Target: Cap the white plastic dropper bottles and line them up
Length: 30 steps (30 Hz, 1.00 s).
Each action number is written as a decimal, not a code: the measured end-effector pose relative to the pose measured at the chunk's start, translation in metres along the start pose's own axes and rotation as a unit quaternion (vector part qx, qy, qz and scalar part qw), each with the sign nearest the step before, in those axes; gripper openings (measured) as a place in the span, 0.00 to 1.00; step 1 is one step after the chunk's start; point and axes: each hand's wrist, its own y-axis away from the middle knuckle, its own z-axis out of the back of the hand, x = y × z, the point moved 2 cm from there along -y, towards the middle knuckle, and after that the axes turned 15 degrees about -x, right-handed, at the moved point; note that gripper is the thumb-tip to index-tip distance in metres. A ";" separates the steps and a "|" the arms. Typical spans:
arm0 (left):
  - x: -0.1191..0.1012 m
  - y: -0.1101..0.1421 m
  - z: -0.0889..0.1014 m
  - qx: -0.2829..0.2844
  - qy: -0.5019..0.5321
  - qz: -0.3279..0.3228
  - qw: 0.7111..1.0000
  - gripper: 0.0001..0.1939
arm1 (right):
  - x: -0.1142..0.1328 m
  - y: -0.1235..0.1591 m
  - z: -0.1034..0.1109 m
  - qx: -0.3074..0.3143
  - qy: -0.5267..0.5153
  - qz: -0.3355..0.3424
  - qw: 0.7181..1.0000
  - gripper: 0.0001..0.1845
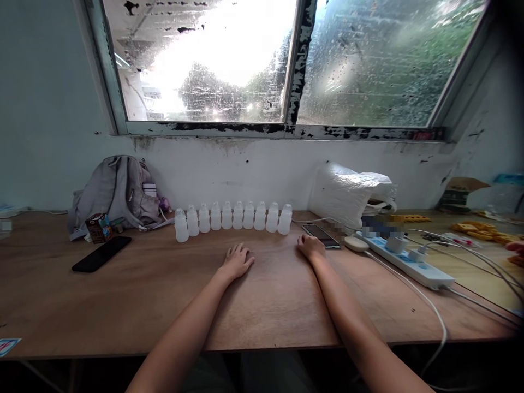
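Note:
My left hand (237, 261) lies flat and open on the wooden table (143, 300), palm down, holding nothing. My right hand (310, 245) also rests on the table, fingers loosely curled down, empty, its fingertips beside a phone (322, 236) lying face up. Just beyond both hands stands a row of several small white plastic bottles (233, 217), upright and side by side, a short way from my fingers.
A grey backpack (117, 191) leans on the wall at the left, with a small carton (98, 227) and a black phone (101, 254) before it. At the right lie a white bag (347, 194), a power strip (409, 259) with cables, and yellow parts (478, 229).

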 end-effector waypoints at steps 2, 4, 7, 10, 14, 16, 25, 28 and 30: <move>0.007 -0.007 0.004 -0.080 0.049 0.015 0.995 0.17 | 0.000 0.000 0.000 0.000 -0.003 0.002 1.000 0.20; 0.019 -0.015 0.014 -0.181 0.110 0.060 0.976 0.12 | 0.000 0.000 -0.001 -0.010 -0.004 0.005 1.000 0.20; 0.051 -0.021 0.035 -0.352 0.171 0.201 0.898 0.08 | 0.000 0.002 -0.002 -0.064 -0.004 0.016 0.998 0.19; 0.088 -0.015 0.054 -0.474 0.144 0.348 0.796 0.10 | -0.002 0.007 -0.001 -0.140 -0.029 0.035 0.989 0.18; 0.124 -0.001 0.065 -0.524 0.107 0.432 0.727 0.12 | 0.004 0.017 0.001 -0.171 -0.107 0.084 0.976 0.18; 0.132 0.003 0.067 -0.537 0.090 0.444 0.711 0.16 | 0.015 0.025 0.002 -0.141 -0.140 0.127 0.972 0.16; 0.160 -0.007 0.073 -0.480 0.062 0.390 0.784 0.44 | 0.073 0.055 -0.006 -0.032 -0.225 0.280 0.933 0.11; 0.172 -0.011 0.072 -0.460 0.060 0.365 0.807 0.43 | 0.073 0.057 -0.008 -0.030 -0.233 0.277 0.931 0.11; 0.177 -0.012 0.072 -0.455 0.062 0.358 0.813 0.40 | 0.072 0.056 -0.009 -0.027 -0.237 0.276 0.931 0.11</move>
